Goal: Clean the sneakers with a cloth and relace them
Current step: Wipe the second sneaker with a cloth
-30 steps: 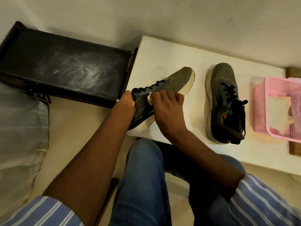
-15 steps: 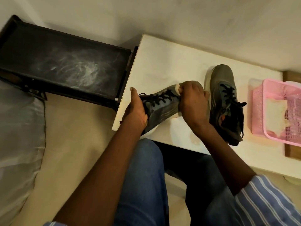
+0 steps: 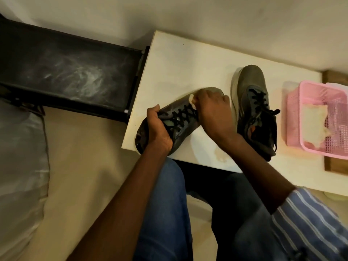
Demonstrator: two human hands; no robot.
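Observation:
A dark grey sneaker (image 3: 180,117) with black laces lies at the near left corner of the white table (image 3: 178,68), heel toward me. My left hand (image 3: 160,130) grips its heel and collar. My right hand (image 3: 212,112) presses a small pale cloth (image 3: 192,99) against the toe end, and most of the cloth is hidden under the fingers. The second sneaker (image 3: 254,108) stands on the table just right of that hand, laced, its loose lace ends trailing right.
A pink mesh basket (image 3: 295,117) with a pale cloth inside sits at the table's right end, on a wooden board (image 3: 333,162). A dusty black case (image 3: 66,72) lies on the floor left of the table. A grey cushion (image 3: 20,157) is at far left.
The held sneaker has turned from its side to laces-up. My right hand slid the cloth from the shoe's side to its toe. My left hand shifted further around the heel.

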